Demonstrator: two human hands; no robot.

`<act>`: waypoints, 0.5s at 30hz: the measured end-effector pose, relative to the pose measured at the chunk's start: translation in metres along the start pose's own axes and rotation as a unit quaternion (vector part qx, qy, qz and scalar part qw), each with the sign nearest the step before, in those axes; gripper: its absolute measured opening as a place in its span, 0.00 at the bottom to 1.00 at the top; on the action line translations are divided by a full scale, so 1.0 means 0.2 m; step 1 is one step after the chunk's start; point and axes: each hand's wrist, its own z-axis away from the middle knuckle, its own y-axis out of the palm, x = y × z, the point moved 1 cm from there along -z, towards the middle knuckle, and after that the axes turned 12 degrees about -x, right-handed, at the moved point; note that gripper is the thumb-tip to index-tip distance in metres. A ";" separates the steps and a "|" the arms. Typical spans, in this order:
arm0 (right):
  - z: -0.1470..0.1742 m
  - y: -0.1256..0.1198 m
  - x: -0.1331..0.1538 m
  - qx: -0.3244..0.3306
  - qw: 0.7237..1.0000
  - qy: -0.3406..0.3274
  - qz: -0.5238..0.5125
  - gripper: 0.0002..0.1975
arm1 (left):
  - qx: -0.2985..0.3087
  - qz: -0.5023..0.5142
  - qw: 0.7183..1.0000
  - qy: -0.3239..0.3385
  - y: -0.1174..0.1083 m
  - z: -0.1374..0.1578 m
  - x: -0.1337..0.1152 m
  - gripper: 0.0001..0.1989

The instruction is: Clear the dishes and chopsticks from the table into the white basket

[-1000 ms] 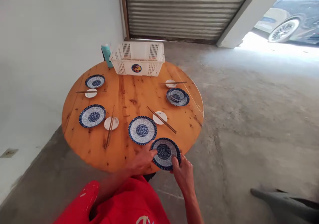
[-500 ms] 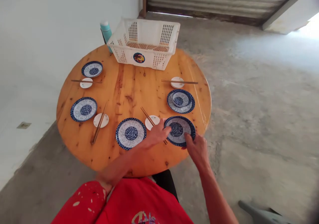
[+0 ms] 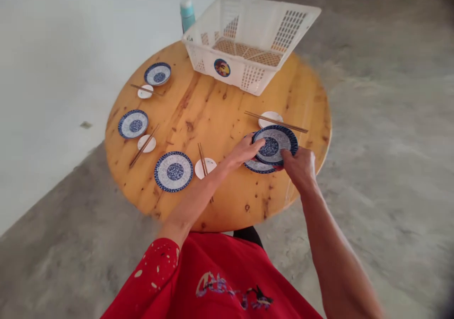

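over table (image 3: 227, 200), hands (image 3: 301, 165) grip plate (image 3: 275, 145)

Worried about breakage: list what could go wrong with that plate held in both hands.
The blue plate, held at its rims by the left hand and right hand, hangs just over another plate; set down hard, the two could chip. Chopsticks resting on a white dish lie close behind and might be knocked. This spot is near the table edge.

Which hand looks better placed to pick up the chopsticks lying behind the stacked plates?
Probably the right hand. It grips the near right rim of the top plate, on the same side as the chopsticks across the white dish. The left hand holds the opposite rim, farther off.
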 end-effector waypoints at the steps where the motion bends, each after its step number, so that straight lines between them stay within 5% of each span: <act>1: -0.04 0.00 0.00 0.015 1.000 -0.009 0.014 0.13 | -0.010 0.000 1.000 -0.003 0.02 -0.02 0.00 0.18; 7: -0.19 0.04 -0.04 0.147 0.988 -0.024 0.049 0.17 | -0.132 -0.129 0.982 -0.035 0.08 -0.07 0.00 0.19; 15: -0.30 0.15 -0.17 0.116 0.976 -0.144 0.115 0.11 | -0.137 -0.277 0.950 -0.032 0.10 -0.10 0.04 0.13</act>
